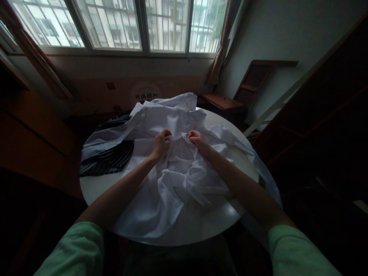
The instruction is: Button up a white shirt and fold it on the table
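A white garment (pixel 172 119), which looks like a shirt, lies crumpled across the round white table (pixel 201 222). My left hand (pixel 161 143) is closed on a fold of its cloth near the middle. Just to the right, my right hand (pixel 198 141) pinches another part of the same garment. A short stretch of cloth runs between the two hands. Loose folds hang toward me over the front left of the table, and a sleeve-like part drapes off the right edge. Black cloth with thin white stripes (pixel 110 157) lies partly under the garment at the left.
Behind the table, a wooden chair (pixel 224 100) stands at the right by the wall. A large cardboard box (pixel 178 85) with printed characters leans under the barred window (pixel 166 27). Curtains (pixel 218 61) hang at both sides. Dark wooden furniture (pixel 31 134) stands on the left.
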The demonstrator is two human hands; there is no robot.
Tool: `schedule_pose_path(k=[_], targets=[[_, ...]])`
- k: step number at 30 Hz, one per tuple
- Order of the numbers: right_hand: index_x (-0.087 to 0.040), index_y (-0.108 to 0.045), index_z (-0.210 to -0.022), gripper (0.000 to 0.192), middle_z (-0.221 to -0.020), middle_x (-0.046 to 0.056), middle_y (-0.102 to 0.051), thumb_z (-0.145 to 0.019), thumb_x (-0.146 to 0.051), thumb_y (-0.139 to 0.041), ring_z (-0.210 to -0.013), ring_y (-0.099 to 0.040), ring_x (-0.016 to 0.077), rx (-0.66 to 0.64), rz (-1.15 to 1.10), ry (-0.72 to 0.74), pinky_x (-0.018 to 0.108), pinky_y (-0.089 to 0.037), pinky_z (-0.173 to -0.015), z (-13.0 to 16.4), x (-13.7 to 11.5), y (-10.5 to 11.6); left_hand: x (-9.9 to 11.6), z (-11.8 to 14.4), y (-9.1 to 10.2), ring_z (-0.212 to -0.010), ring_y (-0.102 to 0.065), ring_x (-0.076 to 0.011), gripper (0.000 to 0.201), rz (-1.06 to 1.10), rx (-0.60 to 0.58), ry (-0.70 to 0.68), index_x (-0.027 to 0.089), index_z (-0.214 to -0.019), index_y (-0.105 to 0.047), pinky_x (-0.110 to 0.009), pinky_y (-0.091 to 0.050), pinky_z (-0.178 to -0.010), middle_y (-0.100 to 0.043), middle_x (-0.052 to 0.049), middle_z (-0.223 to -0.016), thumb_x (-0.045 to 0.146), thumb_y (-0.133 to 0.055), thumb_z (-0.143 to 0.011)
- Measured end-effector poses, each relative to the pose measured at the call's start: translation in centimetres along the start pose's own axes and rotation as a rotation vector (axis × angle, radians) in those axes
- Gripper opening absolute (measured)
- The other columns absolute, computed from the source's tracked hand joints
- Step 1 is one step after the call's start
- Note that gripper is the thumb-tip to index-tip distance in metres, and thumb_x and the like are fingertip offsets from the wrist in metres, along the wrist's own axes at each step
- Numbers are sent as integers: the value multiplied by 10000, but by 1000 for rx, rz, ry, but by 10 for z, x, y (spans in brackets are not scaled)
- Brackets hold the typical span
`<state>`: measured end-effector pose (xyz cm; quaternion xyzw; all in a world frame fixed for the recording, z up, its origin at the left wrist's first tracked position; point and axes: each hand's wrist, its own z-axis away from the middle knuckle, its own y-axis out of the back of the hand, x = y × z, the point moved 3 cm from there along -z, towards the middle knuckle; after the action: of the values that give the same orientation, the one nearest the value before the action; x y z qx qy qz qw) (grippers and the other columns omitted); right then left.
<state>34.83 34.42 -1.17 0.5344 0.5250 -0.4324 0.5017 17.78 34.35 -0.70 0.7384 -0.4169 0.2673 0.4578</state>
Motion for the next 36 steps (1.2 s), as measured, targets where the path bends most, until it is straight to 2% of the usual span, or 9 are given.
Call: schedule_pose_path(k=[4,7,10,13,18,22,28,32,36], targets=[[-179,-523,-680,134,-549,-21,-461,-689,-313,-520,-536,-416,121,94,493,183,245,-284,-528,7,-16,4,9,3,0,-586,-495,-130,209,-146,-41,-18,172,-715,-607,-218,-315,-559,-548,-2,-590,81,-421,-693],[-184,-560,-693,155,-552,-7,-498,-703,-335,-596,-538,-442,129,101,853,267,255,-282,-550,10,-22,7,14,6,2,-571,-495,-149,150,-365,-27,-85,184,-734,-629,-228,-298,-541,-557,-18,-576,295,-528,-740],[-180,-556,-641,152,-633,32,-555,-748,-287,-567,-584,-474,142,96,1069,298,264,-285,-564,10,-22,12,14,7,1,-600,-523,-179,259,-564,-55,-122,173,-642,-627,-245,-303,-548,-579,-58,-584,415,-574,-719],[-173,-562,-686,138,-756,65,-586,-758,-291,-569,-693,-512,174,86,1170,348,272,-322,-610,11,-22,9,13,8,-1,-603,-537,-186,223,-653,-103,-124,173,-604,-623,-259,-301,-552,-599,-74,-610,323,-535,-744],[-139,-559,-900,331,-947,124,-584,-734,-421,-617,-915,-507,253,7,1258,515,313,-350,-759,18,-16,-24,17,10,-5,-576,-502,-158,208,-554,-96,-155,171,-596,-619,-251,-272,-543,-581,-53,-589,249,-491,-740],[-115,-548,-950,184,-905,139,-608,-843,-241,-465,-848,-547,229,43,1270,402,292,-355,-701,14,-7,-37,18,9,-8,-514,-427,-122,255,-418,-118,-108,161,-567,-604,-237,-228,-511,-498,-9,-492,301,-493,-749],[-168,-619,-818,118,-828,86,-650,-798,-165,-503,-764,-573,195,41,1080,299,272,-357,-672,2,-2,-19,18,8,0,-614,-491,-170,117,-518,-74,-76,175,-647,-594,-259,-308,-563,-552,-37,-614,240,-527,-716],[-179,-622,-694,105,-677,33,-626,-759,-247,-578,-640,-534,157,27,880,297,260,-346,-628,0,-3,-9,35,18,1,-899,-512,-228,187,-602,5,-303,185,-840,-578,-336,-368,-777,-584,-90,-926,80,-487,-714],[-169,-592,-638,145,-592,3,-566,-729,-281,-585,-561,-470,121,31,729,303,241,-321,-581,3,-6,-12,40,26,-12,-946,-500,-214,223,-533,-122,-410,185,-948,-551,-322,-385,-819,-562,-80,-1006,116,-510,-740]])
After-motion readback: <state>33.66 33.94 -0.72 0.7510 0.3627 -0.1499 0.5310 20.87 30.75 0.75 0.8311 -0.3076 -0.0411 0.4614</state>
